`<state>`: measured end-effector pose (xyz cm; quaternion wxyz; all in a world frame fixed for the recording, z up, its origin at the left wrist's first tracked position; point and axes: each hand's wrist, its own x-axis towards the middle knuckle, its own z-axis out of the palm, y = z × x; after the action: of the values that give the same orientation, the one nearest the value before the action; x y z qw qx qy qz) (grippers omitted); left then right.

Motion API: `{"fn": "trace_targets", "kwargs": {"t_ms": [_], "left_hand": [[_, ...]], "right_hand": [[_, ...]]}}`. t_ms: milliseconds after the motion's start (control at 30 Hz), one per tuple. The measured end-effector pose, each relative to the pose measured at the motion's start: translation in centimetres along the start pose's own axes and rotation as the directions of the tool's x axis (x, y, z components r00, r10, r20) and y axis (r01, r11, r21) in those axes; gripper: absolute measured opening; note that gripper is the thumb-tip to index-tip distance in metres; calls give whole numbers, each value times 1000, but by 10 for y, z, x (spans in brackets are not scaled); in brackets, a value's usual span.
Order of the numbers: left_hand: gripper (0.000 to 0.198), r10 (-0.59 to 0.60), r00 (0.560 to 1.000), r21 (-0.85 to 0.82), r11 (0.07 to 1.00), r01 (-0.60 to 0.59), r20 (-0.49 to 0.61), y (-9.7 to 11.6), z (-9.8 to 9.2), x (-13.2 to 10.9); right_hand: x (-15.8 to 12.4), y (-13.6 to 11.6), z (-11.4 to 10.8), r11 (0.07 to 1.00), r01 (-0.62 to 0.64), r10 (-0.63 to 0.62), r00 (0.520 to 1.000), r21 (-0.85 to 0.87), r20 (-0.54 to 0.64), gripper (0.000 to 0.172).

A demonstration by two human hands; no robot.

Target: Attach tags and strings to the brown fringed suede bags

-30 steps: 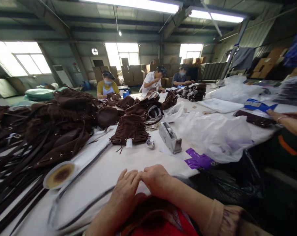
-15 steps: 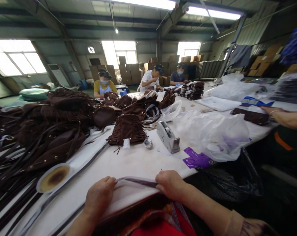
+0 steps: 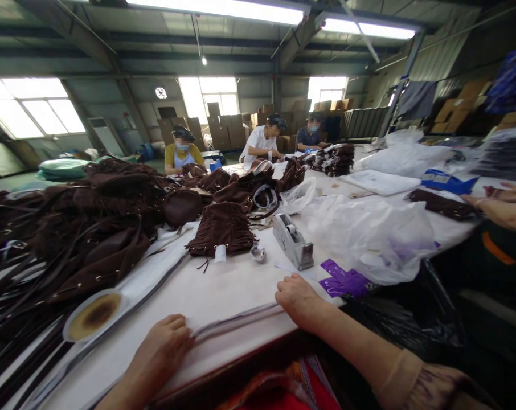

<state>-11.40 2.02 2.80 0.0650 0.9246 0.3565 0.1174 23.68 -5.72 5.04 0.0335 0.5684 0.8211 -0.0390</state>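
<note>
A long thin strap (image 3: 236, 316), dark with a pale translucent wrap along it, stretches low over the front of the white table between my hands. My left hand (image 3: 167, 346) is closed on its left end, and my right hand (image 3: 298, 303) grips the other end, farther from me. A brown fringed bag (image 3: 221, 229) lies beyond them with a white tag at its lower edge. Beside it sit a small clear roll (image 3: 258, 254) and a grey tape dispenser (image 3: 293, 241).
Brown bags and straps (image 3: 91, 228) are heaped at left, near a round dish with a brown stain (image 3: 93, 315). Crumpled clear plastic (image 3: 369, 233) and a purple packet (image 3: 343, 279) lie at right. A co-worker's hands (image 3: 501, 202) are at the right edge; several people sit across the table.
My hands have moved apart, the right one forward, the left one toward me and leftward, drawing the strap out longer. The co-worker's hands at right have shifted.
</note>
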Motion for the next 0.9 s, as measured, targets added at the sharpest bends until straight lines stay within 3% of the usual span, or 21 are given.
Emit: {"fn": "trace_targets", "kwargs": {"t_ms": [67,167,267,367,433,467,533,633,733,833,900], "left_hand": [[11,-25,999,77,997,22,46,20,5,6],[48,-58,998,88,995,56,21,66,26,25],[33,-55,999,68,996,54,2,104,55,51],[15,-60,998,105,992,64,-35,115,76,67],[20,-70,995,110,991,77,-65,110,82,70],[21,-72,994,98,992,80,-82,106,83,69],[22,-68,990,52,996,74,-121,101,84,67],[26,-75,980,-25,997,72,-182,101,83,67],[27,-93,974,-81,994,77,-207,104,85,70],[26,-96,970,-158,986,61,-222,105,87,71],[26,-104,967,-223,973,51,-232,103,87,69]], "right_hand": [[11,-10,1,1000,18,-18,1000,-9,15,12],[28,-25,7,1000,16,-16,1000,9,-14,14],[35,-32,16,998,16,-11,997,53,-79,19],[23,-32,29,988,-40,73,973,152,-221,20],[8,-27,40,945,-137,245,899,298,-363,28],[0,-23,45,895,-186,356,845,405,-399,30],[-12,-14,55,726,-261,561,760,637,-329,26],[-11,-3,63,346,-334,707,707,876,-10,31],[8,-7,60,88,-285,678,719,954,152,41],[29,-20,54,3,-146,627,771,989,112,44],[38,-29,51,-37,-91,628,772,995,94,44]]}}
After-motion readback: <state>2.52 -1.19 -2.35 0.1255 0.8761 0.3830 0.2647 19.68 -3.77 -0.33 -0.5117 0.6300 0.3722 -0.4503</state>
